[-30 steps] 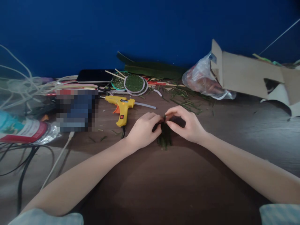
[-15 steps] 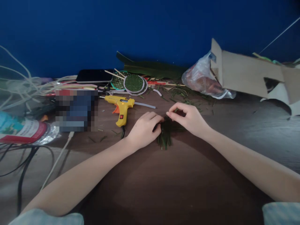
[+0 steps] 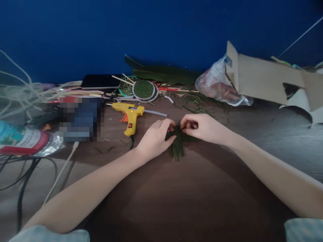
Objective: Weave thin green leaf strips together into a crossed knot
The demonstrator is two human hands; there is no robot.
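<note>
A woven piece of dark green leaf strips (image 3: pixel 177 150) lies on the brown table, its loose ends fanned toward me. My left hand (image 3: pixel 155 139) curls over its left side, thumb and fingers gripping the strips. From the right, my right hand (image 3: pixel 205 129) pinches at the upper part with thumb and forefinger; the exact strip between them is too small to make out. Beyond my left hand rests a yellow hot glue gun (image 3: pixel 132 116), its small light lit and a glue stick (image 3: pixel 156 113) poking from its back.
Behind lie leaf scraps (image 3: pixel 194 102), a round green piece with a pale rim (image 3: pixel 144 90), a long leaf (image 3: pixel 164 74) and a black phone (image 3: pixel 101 81). A cardboard box (image 3: pixel 262 79) and plastic bag (image 3: pixel 217 84) stand right. Left are a bottle (image 3: pixel 25 139) and cables (image 3: pixel 22 195).
My right hand has come down slightly toward the leaf strips, its fingers now lower on them. My left thumb has shifted a little outward; the woven piece has stayed in place.
</note>
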